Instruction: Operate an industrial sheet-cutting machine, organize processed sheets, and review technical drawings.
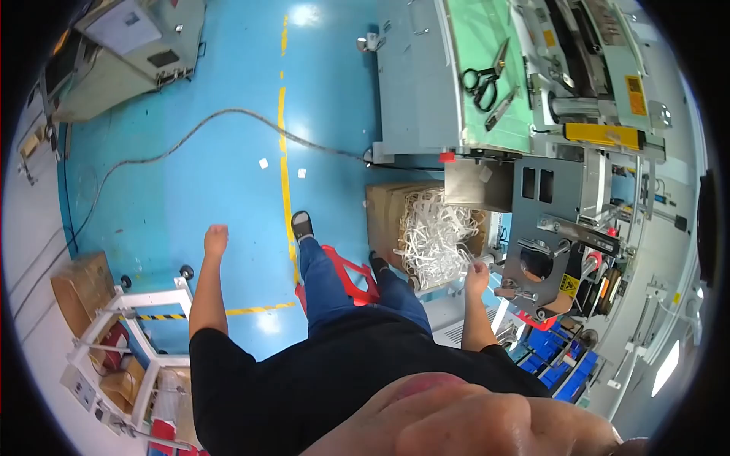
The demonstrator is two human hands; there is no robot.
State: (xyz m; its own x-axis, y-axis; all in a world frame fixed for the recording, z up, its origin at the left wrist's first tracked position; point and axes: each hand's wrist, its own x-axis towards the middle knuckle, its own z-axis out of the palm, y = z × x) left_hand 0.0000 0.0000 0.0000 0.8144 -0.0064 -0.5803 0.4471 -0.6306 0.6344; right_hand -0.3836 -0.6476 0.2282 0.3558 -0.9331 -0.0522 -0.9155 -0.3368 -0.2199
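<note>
The blue floor (228,182) runs out to the left of the box (384,228), which serves as the landmark here. The machine (559,190) stands just right of the box, and the cabinet (418,83) just beyond it, topped by a green mat (494,23) that probably guards the surface against blades. The white cart (161,297) is well to the box's left. The box itself sits close against the machine, partly under a metal chute (477,182), seemingly so that waste drops straight in; tangled white strips (437,235) heap up inside it. The red stool (351,280) is near the box's left, between the person's legs, likely for sitting within reach of the machine.

The right hand (477,280) is by the box's near right corner, fingers bent; whether it grips anything I cannot tell. The left hand (216,237) is well left of the box, curled in a loose fist over the floor, with nothing visible in it. Beyond the box, scissors (487,80) and a cutter (500,111) lie on the mat, presumably kept handy.
</note>
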